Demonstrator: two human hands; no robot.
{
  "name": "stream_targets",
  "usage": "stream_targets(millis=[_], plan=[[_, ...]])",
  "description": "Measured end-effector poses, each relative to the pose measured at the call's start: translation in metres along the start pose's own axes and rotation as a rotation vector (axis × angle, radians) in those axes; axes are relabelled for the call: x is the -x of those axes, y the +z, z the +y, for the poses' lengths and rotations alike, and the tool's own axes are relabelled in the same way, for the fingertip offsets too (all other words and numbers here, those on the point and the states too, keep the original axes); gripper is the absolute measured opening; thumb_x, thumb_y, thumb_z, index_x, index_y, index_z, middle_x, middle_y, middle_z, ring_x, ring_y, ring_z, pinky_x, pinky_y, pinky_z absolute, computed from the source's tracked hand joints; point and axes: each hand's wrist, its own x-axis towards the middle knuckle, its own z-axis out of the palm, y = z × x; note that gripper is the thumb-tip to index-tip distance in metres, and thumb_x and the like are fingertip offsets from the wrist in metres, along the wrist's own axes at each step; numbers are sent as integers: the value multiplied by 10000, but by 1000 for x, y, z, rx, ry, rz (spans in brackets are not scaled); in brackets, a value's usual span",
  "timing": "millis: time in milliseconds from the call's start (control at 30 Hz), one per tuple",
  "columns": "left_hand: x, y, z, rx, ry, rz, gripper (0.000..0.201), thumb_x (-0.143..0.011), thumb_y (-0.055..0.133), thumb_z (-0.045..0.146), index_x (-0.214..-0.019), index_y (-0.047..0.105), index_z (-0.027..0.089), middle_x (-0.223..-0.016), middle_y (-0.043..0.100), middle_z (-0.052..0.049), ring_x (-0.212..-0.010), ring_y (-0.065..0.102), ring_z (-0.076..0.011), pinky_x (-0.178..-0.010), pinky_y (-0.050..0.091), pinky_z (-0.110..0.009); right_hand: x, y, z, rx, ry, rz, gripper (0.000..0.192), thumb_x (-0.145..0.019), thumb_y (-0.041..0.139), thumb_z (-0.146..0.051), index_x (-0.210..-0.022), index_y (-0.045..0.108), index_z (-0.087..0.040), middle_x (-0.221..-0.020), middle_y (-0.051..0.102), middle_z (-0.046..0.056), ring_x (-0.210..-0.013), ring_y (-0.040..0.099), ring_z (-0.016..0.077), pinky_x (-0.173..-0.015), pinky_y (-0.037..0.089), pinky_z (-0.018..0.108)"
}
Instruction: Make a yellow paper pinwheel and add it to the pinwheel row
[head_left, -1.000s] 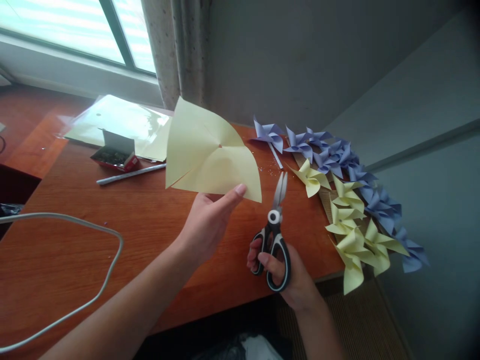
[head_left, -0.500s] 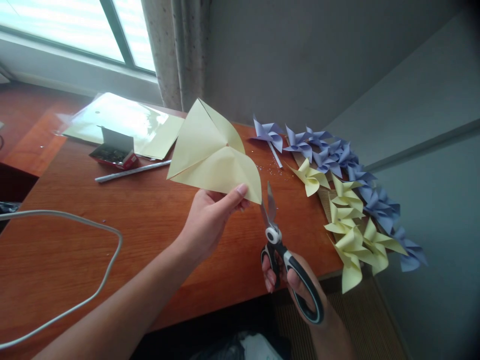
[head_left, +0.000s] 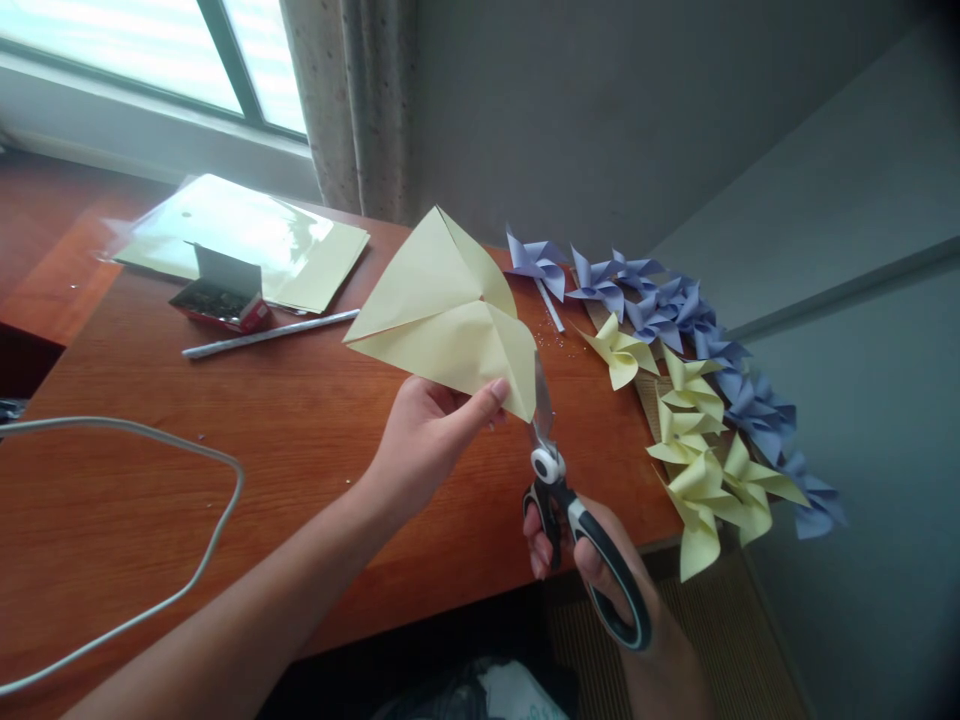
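The scissors [head_left: 570,500] are pointing up and away from the person, their long axis running from the black-and-white handles near the table edge to the blades at the paper [head_left: 442,310]. The right hand [head_left: 592,560] is gripping the handles, fingers through the loops and spread, blades parted at the sheet's lower right corner. The left hand [head_left: 427,435] is pinching that pale yellow sheet, held above the table [head_left: 262,440], creased and already slit toward its centre. The blade tips are sitting partly behind the paper, and the right wrist is cut off below.
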Motion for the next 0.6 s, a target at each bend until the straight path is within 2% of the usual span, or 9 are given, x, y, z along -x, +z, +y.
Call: stream_targets(millis=[600], plan=[[0,-1,0,-15,-38,29,235,-811,779,361,-753,724,140,-708,696,-36,-675,617,-146,-650,483,-253,-2,1,-1,68,31,-29,535,-798,618,-701,-937,617,-185,-697,534,23,-641,500,172,-595,394,292]])
